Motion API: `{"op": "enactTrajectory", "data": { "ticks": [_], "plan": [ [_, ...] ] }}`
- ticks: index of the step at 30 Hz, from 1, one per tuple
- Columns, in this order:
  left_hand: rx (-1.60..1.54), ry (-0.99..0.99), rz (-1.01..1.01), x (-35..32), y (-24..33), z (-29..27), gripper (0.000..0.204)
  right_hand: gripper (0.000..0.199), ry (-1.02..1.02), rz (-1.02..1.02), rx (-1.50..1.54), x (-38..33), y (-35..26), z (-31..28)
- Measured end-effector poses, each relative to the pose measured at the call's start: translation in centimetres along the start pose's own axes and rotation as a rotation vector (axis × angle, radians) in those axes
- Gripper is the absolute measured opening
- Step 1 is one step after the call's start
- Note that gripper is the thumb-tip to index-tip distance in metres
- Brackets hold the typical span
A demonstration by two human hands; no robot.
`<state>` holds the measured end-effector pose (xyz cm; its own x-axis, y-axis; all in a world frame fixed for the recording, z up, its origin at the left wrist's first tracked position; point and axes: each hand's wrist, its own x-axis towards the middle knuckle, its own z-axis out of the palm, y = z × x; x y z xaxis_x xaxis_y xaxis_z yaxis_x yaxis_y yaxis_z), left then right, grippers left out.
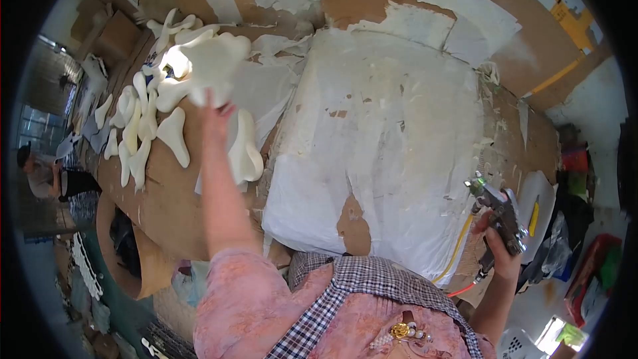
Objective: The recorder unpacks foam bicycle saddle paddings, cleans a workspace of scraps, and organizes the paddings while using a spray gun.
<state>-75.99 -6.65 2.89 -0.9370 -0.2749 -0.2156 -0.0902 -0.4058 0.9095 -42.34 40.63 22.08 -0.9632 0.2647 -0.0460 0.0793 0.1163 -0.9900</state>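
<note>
My left hand (216,108) reaches to the far left and is closed on the lower edge of a large, cream-coloured foam piece (218,58), slightly blurred. Below and left of it lies a heap of similar curved foam pieces (174,134), some overlapping. Another foam piece (246,149) rests just right of my left forearm. On the right, my right hand (502,256) is wrapped round the handle of a metal spray gun (500,209). A red hose (463,290) and a yellow hose (458,246) run near its handle.
A raised block (379,139) covered in white, torn, stained sheeting fills the middle of the bench. Cardboard (531,46) stands behind it. A person (43,173) is at the far left. A red bin-like container (591,279) stands at the lower right.
</note>
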Motion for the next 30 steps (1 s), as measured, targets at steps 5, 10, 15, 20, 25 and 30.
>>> {"op": "enactTrajectory", "data": {
  "ticks": [5,10,15,20,25,30],
  "plan": [
    [0.252,0.095,-0.266,2.0,0.1,-13.6,0.089,0.053,-0.042,0.072,-0.188,0.1,2.6,2.2],
    [0.464,0.269,-0.514,-0.9,-12.7,-25.4,0.052,0.052,-0.074,0.125,-0.209,0.1,6.6,3.4],
    [1.594,0.239,-0.143,-5.5,-11.1,-16.5,0.035,0.051,0.038,0.310,-0.302,-1.8,10.1,-1.4],
    [1.514,0.248,0.068,-3.8,-4.2,-22.0,0.019,0.062,0.132,0.173,-0.909,0.0,15.2,-3.9],
    [0.719,0.615,-0.008,1.0,7.1,-26.9,0.056,0.071,0.359,0.278,-1.192,0.6,21.4,-9.0],
    [0.410,0.743,-0.079,4.0,6.0,-24.2,0.092,0.062,0.247,0.477,-1.465,2.8,21.3,-13.2]
  ]
}}
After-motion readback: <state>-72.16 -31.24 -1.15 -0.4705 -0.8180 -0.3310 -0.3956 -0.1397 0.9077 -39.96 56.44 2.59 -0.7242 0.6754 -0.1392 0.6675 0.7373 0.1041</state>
